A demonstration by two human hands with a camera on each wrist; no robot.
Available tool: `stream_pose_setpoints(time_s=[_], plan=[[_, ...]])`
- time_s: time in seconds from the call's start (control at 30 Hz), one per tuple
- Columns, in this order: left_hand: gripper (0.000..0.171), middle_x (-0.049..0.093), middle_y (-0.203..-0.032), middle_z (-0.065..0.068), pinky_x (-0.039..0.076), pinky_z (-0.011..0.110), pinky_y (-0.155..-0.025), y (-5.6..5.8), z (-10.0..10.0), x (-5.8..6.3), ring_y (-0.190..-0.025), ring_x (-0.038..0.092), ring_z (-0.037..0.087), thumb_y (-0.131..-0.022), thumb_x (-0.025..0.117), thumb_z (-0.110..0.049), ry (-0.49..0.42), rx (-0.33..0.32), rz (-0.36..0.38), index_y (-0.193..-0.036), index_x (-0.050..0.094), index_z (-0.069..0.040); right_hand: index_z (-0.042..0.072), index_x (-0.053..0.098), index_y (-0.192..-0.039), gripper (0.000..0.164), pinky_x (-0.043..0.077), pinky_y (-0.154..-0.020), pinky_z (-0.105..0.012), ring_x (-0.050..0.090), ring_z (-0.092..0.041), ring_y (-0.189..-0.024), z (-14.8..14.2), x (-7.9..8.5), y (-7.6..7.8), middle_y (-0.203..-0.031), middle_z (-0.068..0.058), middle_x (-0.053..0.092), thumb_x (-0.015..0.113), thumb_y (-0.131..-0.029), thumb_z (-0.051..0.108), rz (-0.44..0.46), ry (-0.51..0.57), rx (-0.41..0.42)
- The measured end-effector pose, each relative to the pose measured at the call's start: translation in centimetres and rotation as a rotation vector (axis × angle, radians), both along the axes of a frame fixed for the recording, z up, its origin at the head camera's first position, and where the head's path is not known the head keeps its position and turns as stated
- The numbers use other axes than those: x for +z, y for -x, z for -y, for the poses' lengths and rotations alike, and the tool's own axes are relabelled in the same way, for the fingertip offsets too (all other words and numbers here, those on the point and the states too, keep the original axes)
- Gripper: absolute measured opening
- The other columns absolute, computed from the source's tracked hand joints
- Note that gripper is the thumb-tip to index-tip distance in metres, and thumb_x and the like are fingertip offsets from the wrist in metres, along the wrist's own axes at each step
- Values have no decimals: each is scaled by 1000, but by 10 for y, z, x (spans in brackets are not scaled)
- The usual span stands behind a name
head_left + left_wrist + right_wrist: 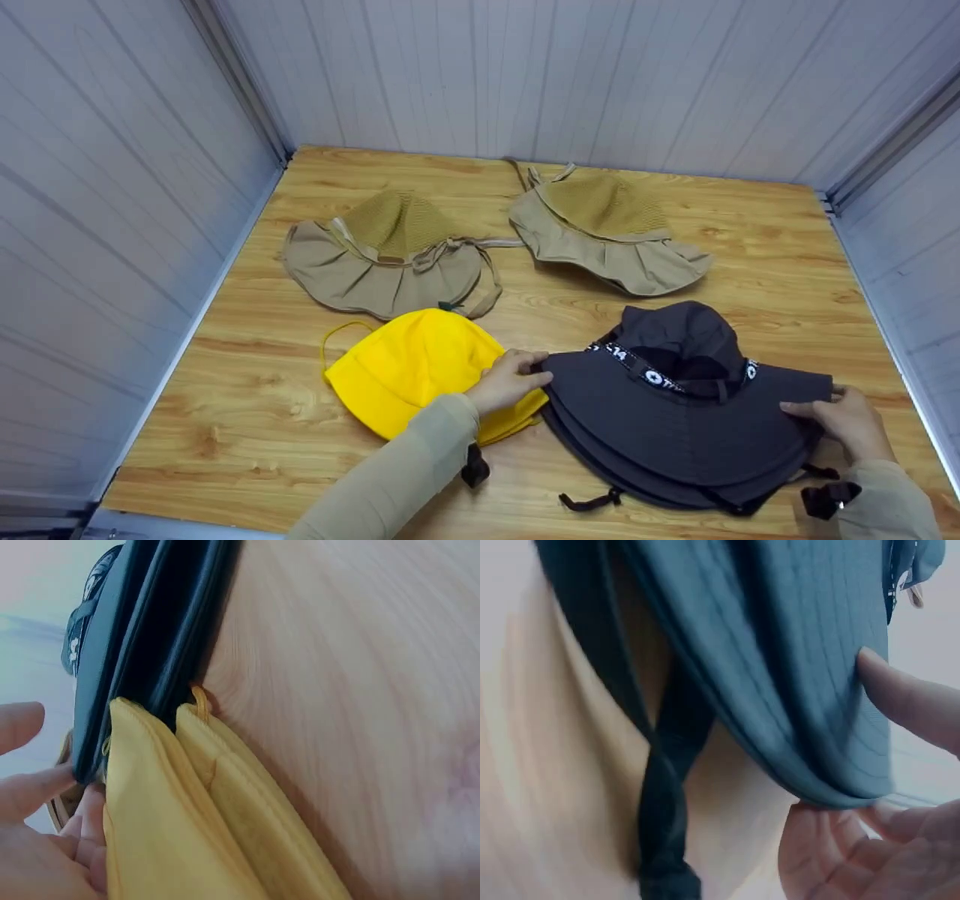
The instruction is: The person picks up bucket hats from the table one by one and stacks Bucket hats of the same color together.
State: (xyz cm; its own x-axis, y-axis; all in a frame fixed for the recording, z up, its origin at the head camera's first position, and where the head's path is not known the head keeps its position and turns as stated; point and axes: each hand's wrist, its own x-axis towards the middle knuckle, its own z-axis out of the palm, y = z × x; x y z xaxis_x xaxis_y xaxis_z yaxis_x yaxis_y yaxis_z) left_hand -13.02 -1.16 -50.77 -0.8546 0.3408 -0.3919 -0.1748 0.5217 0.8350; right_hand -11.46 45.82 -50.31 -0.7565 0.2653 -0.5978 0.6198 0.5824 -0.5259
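Observation:
A dark grey wide-brimmed sun hat lies at the front right, its brim edges layered as if more than one hat is stacked; a lettered band circles the crown. My right hand pinches the brim's right edge, thumb on top and fingers underneath. At the left edge, my left hand touches the brim with its fingertips, and in the left wrist view its thumb stands off the cloth. Under the left wrist sits a yellow bucket hat, partly covered by that hand, with layered edges too.
Behind are two beige sun hats with woven crowns and pleated brims, one left and one right, their ribbons trailing. A black cord hangs from the dark hat. Pale panel walls enclose the wooden table.

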Motion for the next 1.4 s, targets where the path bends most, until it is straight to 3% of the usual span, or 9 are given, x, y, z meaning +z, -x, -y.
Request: stream_pose_setpoints(time_s=[0.27, 0.5, 0.6, 0.73, 0.83, 1.07, 1.17, 1.3, 1.4], plan=[[44, 50, -142, 15, 44, 41, -105, 5, 4, -8, -120, 53, 26, -100, 59, -24, -147, 31, 58, -140, 56, -7, -17, 14, -149, 102, 23, -105, -70, 21, -67, -126, 26, 19, 7, -139, -52, 20, 74, -84, 32, -231, -291, 162], [43, 52, -138, 14, 44, 40, -104, 4, 3, -10, -117, 53, 25, -100, 60, -24, -160, 37, 56, -139, 57, -8, -13, 30, -146, 76, 31, -102, -66, 33, -60, -127, 77, 35, 22, -139, -41, 38, 65, -95, 31, -511, -242, 237], [42, 53, -136, 15, 44, 38, -101, 4, 3, -11, -114, 52, 24, -100, 60, -23, -162, 38, 46, -139, 57, -7, -9, 37, -146, 67, 40, -102, -54, 44, -48, -126, 101, 43, 30, -138, -34, 47, 63, -97, 30, -592, -145, 232], [41, 53, -136, 15, 44, 37, -99, 4, 4, -12, -113, 52, 23, -99, 60, -21, -173, 46, 34, -138, 58, -7, -1, 51, -139, 50, 47, -92, -19, 61, -8, -109, 138, 51, 40, -120, 2, 68, 64, -97, 23, -691, 104, 133], [41, 53, -137, 15, 44, 37, -100, 4, 4, -14, -115, 52, 24, -99, 60, -22, -182, 56, 42, -138, 59, -7, 12, 59, -127, 32, 50, -84, -12, 62, 5, -95, 164, 54, 47, -105, 20, 67, 65, -96, 16, -722, 446, 2], [40, 53, -136, 15, 44, 37, -100, 5, 4, -17, -115, 52, 24, -99, 61, -20, -188, 69, 29, -137, 60, -8, 21, 42, -135, 34, 48, -105, -31, 66, -20, -108, 202, 51, 65, -122, -2, 66, 53, -103, 20, -460, 1229, -191], [39, 53, -135, 14, 44, 36, -98, 5, 4, -17, -112, 52, 22, -99, 61, -20, -181, 67, 19, -136, 60, -7, 28, 24, -152, 51, 30, -120, -36, 44, -33, -139, 212, 38, 77, -152, -16, 40, 45, -105, 27, -276, 1476, -255], [39, 55, -132, 15, 44, 35, -98, 4, 3, -16, -110, 52, 21, -99, 61, -18, -166, 55, -2, -136, 60, -6, 41, 5, -158, 63, 13, -125, -35, 2, -31, -154, 225, 18, 91, -167, -11, -4, 39, -105, 35, -118, 1665, -367], [39, 56, -128, 15, 44, 35, -97, 4, 4, -17, -108, 51, 20, -99, 61, -18, -157, 43, -16, -135, 60, -5, 44, 6, -157, 61, 11, -125, -35, -3, -28, -155, 232, 8, 101, -167, -9, -11, 37, -105, 38, -86, 1699, -434]])
